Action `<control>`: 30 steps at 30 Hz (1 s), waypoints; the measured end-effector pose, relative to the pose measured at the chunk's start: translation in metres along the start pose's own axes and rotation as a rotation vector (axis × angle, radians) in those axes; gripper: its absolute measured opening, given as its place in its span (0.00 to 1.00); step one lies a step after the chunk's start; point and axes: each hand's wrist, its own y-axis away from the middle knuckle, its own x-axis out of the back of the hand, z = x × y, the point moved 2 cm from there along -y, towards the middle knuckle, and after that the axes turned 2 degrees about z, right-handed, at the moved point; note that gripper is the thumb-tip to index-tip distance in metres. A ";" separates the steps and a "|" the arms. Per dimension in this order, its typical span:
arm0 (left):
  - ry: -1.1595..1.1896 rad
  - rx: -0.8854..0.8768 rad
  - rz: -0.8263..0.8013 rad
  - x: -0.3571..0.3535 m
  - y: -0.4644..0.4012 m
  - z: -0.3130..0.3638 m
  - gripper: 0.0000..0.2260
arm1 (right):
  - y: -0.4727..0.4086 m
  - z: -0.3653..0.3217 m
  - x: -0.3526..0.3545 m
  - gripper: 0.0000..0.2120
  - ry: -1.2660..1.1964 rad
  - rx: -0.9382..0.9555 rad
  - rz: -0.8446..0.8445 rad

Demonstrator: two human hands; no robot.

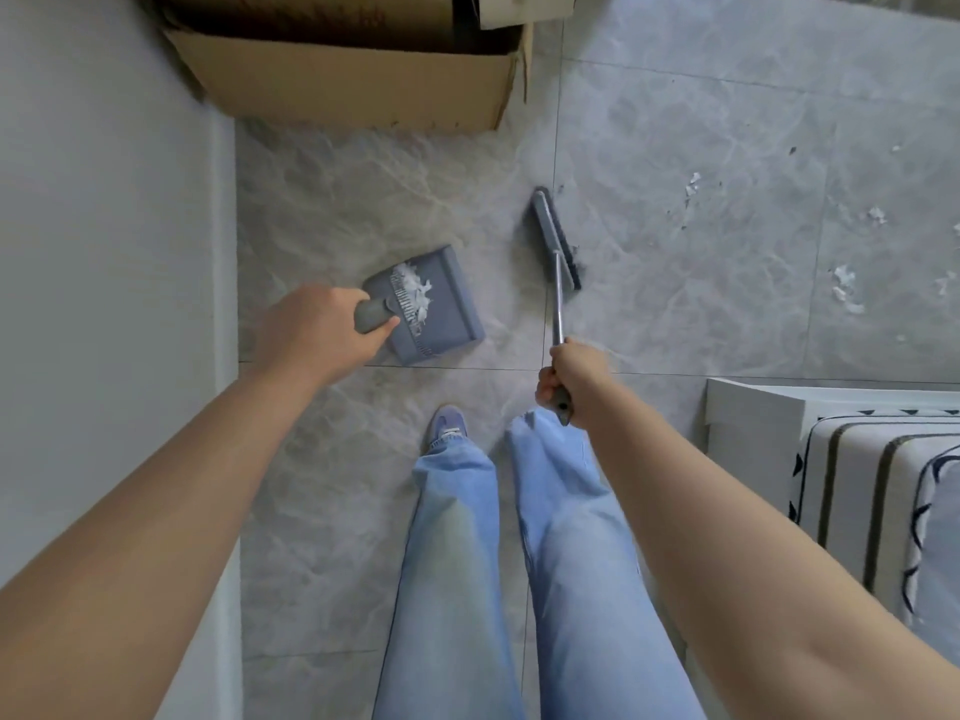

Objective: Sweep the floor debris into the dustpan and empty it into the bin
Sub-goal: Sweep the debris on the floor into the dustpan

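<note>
Grey plastic dustpan (431,304), white scraps inside; left hand (317,330) grips handle.

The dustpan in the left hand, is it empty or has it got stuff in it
Not empty. The dustpan, held by the left hand, has white paper scraps piled by its comb teeth.

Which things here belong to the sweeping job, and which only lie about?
For the job:
grey plastic dustpan, white scraps inside
grey long-handled broom
white paper scraps on the floor

Just lying about:
brown cardboard box
white striped cloth
</note>
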 end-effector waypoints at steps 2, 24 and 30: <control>-0.016 0.008 -0.001 0.000 0.000 0.004 0.18 | 0.004 0.022 -0.017 0.13 0.080 -0.004 -0.047; 0.035 0.050 0.067 -0.020 -0.055 0.102 0.16 | -0.085 -0.112 0.072 0.11 0.329 0.219 -0.044; 0.019 0.033 0.073 -0.017 -0.077 0.139 0.17 | -0.044 -0.038 0.062 0.13 0.341 0.141 -0.249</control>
